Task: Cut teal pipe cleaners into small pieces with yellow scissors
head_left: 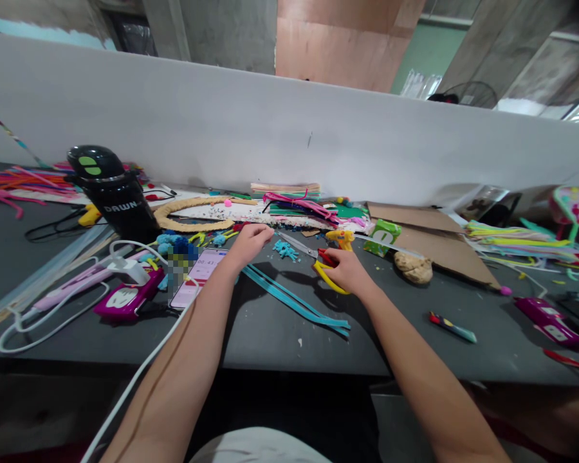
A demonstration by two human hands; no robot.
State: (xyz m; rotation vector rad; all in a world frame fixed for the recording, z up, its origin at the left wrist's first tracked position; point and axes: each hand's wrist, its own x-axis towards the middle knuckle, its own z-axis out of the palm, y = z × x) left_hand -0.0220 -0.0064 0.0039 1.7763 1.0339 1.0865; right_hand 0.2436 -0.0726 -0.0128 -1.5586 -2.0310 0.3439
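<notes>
My right hand is closed round the yellow and red handles of a pair of scissors, whose blades point left toward a small teal pipe-cleaner piece. My left hand rests curled on the dark table just left of that piece; what its fingers pinch is hidden. Long teal pipe cleaners lie between my forearms. A phone with a lit screen lies by my left wrist.
A black bottle stands at the left, with a white cable, a purple glue gun and a rope ring. Cardboard, a green box and piles of pipe cleaners lie right. A white partition backs the table.
</notes>
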